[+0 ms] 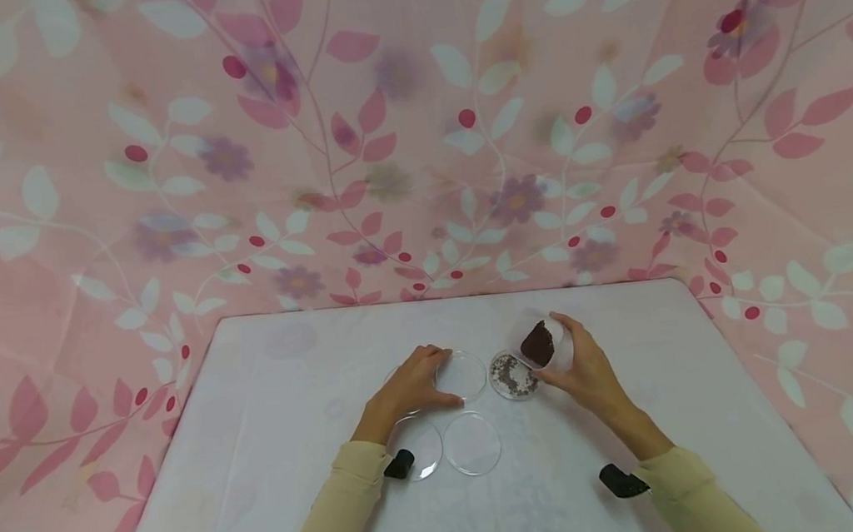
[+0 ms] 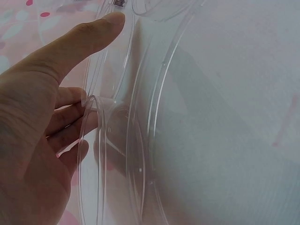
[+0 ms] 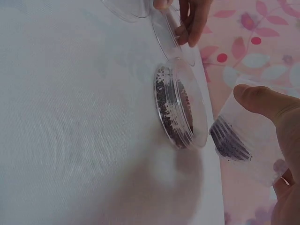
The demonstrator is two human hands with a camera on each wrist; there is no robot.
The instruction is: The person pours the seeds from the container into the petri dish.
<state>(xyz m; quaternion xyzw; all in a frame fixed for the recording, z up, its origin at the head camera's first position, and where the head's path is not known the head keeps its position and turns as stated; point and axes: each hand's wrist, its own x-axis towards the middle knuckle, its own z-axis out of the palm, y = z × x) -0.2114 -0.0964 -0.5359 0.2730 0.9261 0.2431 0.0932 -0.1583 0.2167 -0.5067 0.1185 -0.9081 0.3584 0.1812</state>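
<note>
My right hand (image 1: 585,370) grips a translucent plastic cup (image 3: 258,122). Dark brown grains (image 1: 537,345) lie against the side of the tilted cup. Its mouth leans left, close over a clear petri dish (image 1: 514,374) with similar dark grains scattered in an uneven layer. On the left, my left hand (image 1: 409,384) spans another clear petri dish (image 1: 465,376), thumb at the near rim and forefinger at the far rim. The left wrist view shows this thumb (image 2: 105,30) stretched along the clear rims and the other fingers bent behind them.
Two more clear petri dishes, one at the near left (image 1: 420,448) and one at the near right (image 1: 472,444), lie in front. Another dish's rim shows partly behind my left hand. A white cloth covers the table (image 1: 263,479); a pink floral curtain (image 1: 416,133) hangs behind it.
</note>
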